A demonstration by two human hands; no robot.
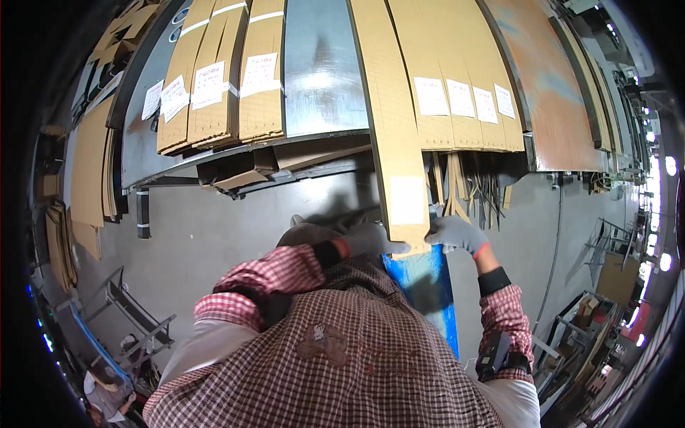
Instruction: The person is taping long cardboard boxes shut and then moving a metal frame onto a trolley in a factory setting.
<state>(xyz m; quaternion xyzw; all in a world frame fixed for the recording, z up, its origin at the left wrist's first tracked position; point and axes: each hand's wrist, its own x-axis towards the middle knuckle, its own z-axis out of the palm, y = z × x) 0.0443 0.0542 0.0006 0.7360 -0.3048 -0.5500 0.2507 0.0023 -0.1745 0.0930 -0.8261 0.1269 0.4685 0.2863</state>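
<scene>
A long, narrow cardboard carton (396,146) reaches from the metal table toward my body. A white label (407,201) is on it close to its near end. My left hand (369,240), in a grey glove, grips the near left corner with the thumb laid over the top. On the right edge, my right hand (455,234), also gloved in grey, holds the same end with curled fingers. Parts of both hands' fingers are hidden at the carton's edges. Beneath the near end lies a blue, scuffed surface (428,292).
On the metal table (325,78), bundled flat cartons (207,107) lie to the left and more labelled cartons (464,78) to the right. Loose cardboard strips (485,189) hang under the table. A metal frame (132,307) stands at lower left, near another person (107,392).
</scene>
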